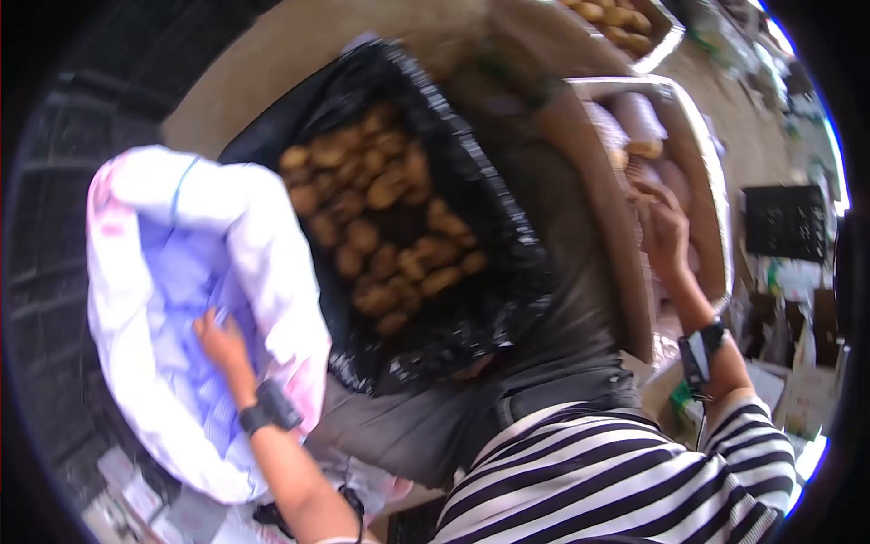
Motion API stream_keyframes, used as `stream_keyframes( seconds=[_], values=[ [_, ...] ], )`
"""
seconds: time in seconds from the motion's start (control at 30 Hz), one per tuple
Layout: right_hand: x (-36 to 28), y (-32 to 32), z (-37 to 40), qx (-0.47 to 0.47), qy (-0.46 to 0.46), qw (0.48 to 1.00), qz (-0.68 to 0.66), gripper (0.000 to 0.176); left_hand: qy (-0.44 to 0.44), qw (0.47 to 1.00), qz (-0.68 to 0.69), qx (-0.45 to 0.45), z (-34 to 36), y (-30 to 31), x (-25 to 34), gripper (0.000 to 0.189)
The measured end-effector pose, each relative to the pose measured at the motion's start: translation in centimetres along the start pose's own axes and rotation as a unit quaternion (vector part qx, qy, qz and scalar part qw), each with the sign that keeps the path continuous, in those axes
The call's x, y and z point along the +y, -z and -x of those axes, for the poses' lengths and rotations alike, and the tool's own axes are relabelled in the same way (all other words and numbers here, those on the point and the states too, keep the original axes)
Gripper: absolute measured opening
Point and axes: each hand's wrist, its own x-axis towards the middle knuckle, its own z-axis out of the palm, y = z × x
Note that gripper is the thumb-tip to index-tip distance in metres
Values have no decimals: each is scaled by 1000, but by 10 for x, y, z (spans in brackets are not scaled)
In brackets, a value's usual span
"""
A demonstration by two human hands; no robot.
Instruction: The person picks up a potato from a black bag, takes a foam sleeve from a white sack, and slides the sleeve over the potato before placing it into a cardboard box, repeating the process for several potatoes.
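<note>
My left hand (220, 344) is down inside a white sack (281, 245), over a heap of pale violet-blue foam net sleeves (186, 272). Its fingers are slightly bent and look apart, with nothing plainly held. At the right, my right hand (666, 227) reaches into a cardboard box (616, 263) with its fingers curled round a piece of brown produce, partly hidden and blurred. Beside it in the box lie pieces in foam net sleeves (639, 122). Between my hands, a container lined with a black plastic bag (489, 181) holds many bare brown, potato-like pieces (362, 238).
Another box of brown produce (621, 20) stands at the top right. A black crate (784, 222) and cardboard boxes (811, 399) are farther right. Dark stacked crates (63, 245) line the left side. My legs are between the black-lined container and the right box.
</note>
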Motion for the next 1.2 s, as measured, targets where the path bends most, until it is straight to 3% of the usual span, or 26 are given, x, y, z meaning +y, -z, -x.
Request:
stream_keyframes(
  seconds=[0.07,0.13,0.17,0.2,0.23,0.3,0.33,0.4,0.43,0.53,0.57,0.6,0.67,0.73,0.77,0.8,0.87,0.93,0.97,1.0,1.07,1.13,1.17,1.2],
  values=[
    [-64,-24,-44,-21,-18,983,-180,12,50,998,27,28,4,4,17,26],
    [-106,-83,-71,-116,76,967,-215,11,73,995,40,62,4,17,37,25],
    [-134,-119,-78,-168,68,955,-234,13,70,987,111,88,4,20,40,26],
    [-154,-160,-80,-300,-39,908,-289,26,79,987,106,89,5,25,44,26],
    [-163,-214,-77,-356,-16,911,-208,35,66,983,127,112,4,31,49,25],
    [-162,-357,-28,-186,59,965,-177,43,22,978,124,165,2,40,57,23],
    [-173,-388,-27,-185,67,963,-184,43,26,978,116,171,2,42,57,23],
    [-197,-429,-36,-469,19,877,-100,43,11,967,167,190,0,44,56,24],
    [-202,-437,-35,-468,-16,883,-46,36,23,962,205,181,0,46,59,25],
    [-199,-389,-47,-508,-26,842,-180,36,77,941,260,204,0,47,62,25],
    [-185,-355,-51,-543,-112,719,-418,35,89,948,237,194,0,51,63,27],
    [-179,-318,-53,-537,-187,539,-621,35,89,946,238,199,1,57,67,27],
    [-193,-261,-63,-576,-353,456,-579,58,16,952,210,220,1,70,83,28],
    [-201,-193,-62,-568,-340,322,-677,58,12,950,214,225,10,88,112,25],
    [-191,-182,-49,-547,-316,337,-698,64,-8,950,204,236,19,93,129,24],
    [-193,-164,-40,-529,-295,296,-739,67,-32,948,216,232,29,97,151,23],
    [-212,-131,-22,-466,-276,269,-796,71,-49,945,286,153,55,90,199,22],
    [-218,-117,-4,-458,-263,274,-804,73,6,888,459,-17,83,101,235,19],
    [-218,-112,2,-433,-262,291,-812,76,9,850,526,17,94,80,241,16],
    [-217,-104,3,-427,-273,282,-814,78,0,878,475,-57,94,96,239,10],
    [-213,-90,0,-448,-216,327,-804,78,222,728,626,-170,101,94,240,10],
    [-202,-78,-8,-522,-170,515,-659,72,292,627,717,-92,103,111,240,18],
    [-204,-74,-3,-477,-183,535,-673,65,250,693,673,-58,107,119,244,19],
    [-204,-68,-2,-440,-191,588,-652,59,135,816,561,-28,111,133,252,17]
  ],
)
